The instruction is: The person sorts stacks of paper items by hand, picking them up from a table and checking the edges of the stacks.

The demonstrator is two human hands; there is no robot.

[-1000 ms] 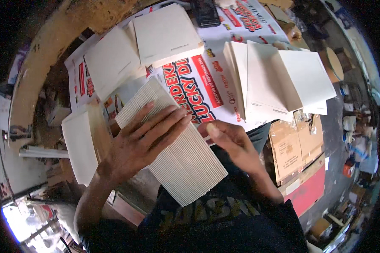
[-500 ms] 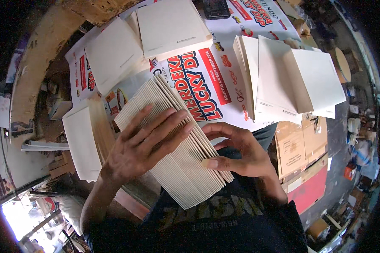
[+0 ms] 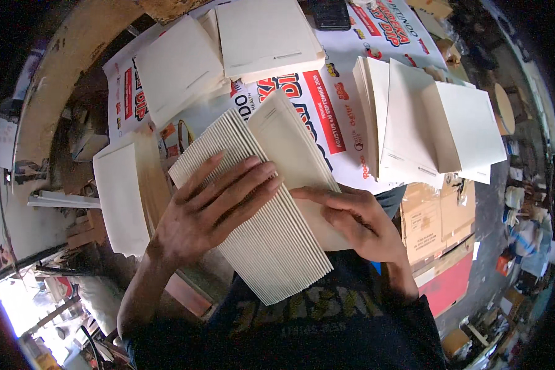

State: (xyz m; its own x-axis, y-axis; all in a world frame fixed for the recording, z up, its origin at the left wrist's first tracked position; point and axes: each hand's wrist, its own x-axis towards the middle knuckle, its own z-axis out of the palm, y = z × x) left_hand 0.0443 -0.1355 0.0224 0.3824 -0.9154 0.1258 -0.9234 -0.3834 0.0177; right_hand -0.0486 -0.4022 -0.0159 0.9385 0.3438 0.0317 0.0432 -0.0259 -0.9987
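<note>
A thick bundle of cream paper envelopes (image 3: 283, 253) is held on a slant before my chest, its many folded edges facing up. My left hand (image 3: 206, 213) lies across the bundle and grips it, fingers stretched over the edges. On the bundle's right side, one envelope (image 3: 290, 139) is tilted away from the rest, its flat face showing. My right hand (image 3: 364, 222) holds this envelope, the index finger pointing along its face toward the bundle. The right thumb is mostly hidden.
A printed banner sheet (image 3: 327, 117) covers the work surface. More envelope stacks stand around: far left (image 3: 179, 61), far middle (image 3: 265, 37), left (image 3: 120, 191) and right (image 3: 413, 123). A black phone-like object (image 3: 331, 15) lies at the back. Cardboard boxes (image 3: 438, 216) sit at lower right.
One envelope has been parted from the bundle's right side and now leans open to the right. My right hand has shifted slightly with it; my left hand keeps its grip.
</note>
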